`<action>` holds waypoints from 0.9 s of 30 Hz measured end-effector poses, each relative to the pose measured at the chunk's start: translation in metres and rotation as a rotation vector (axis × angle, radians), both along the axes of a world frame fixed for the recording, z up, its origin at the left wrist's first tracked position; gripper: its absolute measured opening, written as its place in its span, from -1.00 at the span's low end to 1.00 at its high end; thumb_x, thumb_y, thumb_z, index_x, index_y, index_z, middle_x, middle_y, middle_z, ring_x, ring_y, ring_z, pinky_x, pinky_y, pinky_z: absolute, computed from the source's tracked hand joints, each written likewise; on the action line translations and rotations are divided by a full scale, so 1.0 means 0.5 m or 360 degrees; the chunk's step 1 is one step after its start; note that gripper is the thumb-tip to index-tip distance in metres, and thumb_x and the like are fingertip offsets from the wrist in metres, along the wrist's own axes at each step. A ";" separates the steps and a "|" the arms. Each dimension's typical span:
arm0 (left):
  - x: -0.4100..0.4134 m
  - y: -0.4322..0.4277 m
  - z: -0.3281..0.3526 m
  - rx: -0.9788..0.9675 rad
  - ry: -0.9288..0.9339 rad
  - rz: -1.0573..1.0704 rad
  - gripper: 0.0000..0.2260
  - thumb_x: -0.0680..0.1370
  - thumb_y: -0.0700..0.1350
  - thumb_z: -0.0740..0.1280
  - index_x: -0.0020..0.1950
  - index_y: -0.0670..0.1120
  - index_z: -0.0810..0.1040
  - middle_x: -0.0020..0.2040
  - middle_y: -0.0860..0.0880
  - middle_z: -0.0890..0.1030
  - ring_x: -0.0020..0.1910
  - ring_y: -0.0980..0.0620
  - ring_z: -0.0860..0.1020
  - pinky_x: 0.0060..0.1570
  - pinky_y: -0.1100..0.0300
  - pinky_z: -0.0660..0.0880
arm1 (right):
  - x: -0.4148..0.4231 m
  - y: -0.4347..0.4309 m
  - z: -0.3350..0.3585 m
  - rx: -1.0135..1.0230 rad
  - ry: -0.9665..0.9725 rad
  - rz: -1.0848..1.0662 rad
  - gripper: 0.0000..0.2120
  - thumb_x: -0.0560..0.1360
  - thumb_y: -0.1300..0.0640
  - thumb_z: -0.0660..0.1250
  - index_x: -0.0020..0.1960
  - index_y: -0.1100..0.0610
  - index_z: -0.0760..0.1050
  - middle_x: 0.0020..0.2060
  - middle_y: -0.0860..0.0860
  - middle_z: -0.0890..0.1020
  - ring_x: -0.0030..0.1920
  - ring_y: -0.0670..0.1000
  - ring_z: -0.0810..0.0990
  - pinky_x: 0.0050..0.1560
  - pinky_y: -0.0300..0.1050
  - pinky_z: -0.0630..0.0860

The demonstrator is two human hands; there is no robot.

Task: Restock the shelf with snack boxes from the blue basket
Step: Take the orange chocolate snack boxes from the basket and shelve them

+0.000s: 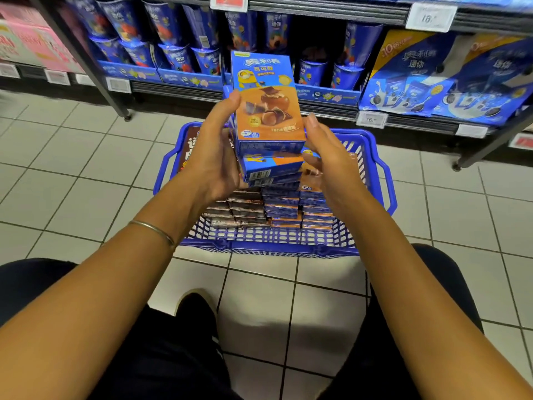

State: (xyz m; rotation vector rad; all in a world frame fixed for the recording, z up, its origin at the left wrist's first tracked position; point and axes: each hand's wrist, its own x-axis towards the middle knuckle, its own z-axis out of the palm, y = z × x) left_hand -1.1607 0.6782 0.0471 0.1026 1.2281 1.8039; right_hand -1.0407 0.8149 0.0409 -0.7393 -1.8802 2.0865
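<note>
1. Our fingers [230, 103] on the left hand [213, 157] wrap the left side of a stack of snack boxes [268, 116], with the thumb on the top box's edge. The right hand [331, 168] clamps the opposite side, thumb up and fingers curled in lower down.
2. We squeeze from both sides because, as we judge it, several loose boxes would slide apart in one hand.
3. The stack hangs just above the blue basket [274, 243] and short of the shelf [178, 89], so it is not yet placed.
4. The basket holds packed rows: dark brown boxes [242, 206] on the left, blue-and-orange boxes [288, 203] on the right.
5. The shelf carries blue cups [173, 59] in trays, with blue bags [418, 82] beside them.
</note>
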 end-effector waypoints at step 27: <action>-0.016 -0.014 0.034 0.0094 -0.0020 0.0281 -0.76 0.65 0.06 0.37 0.26 -0.02 0.57 0.25 -0.13 0.62 0.36 -0.29 0.58 0.39 -0.41 0.43 | -0.123 0.044 -0.206 0.0714 -0.0939 -0.0240 -0.49 0.43 -0.36 0.35 -0.07 0.09 0.40 0.01 0.13 0.50 0.06 0.14 0.43 0.07 0.05 0.39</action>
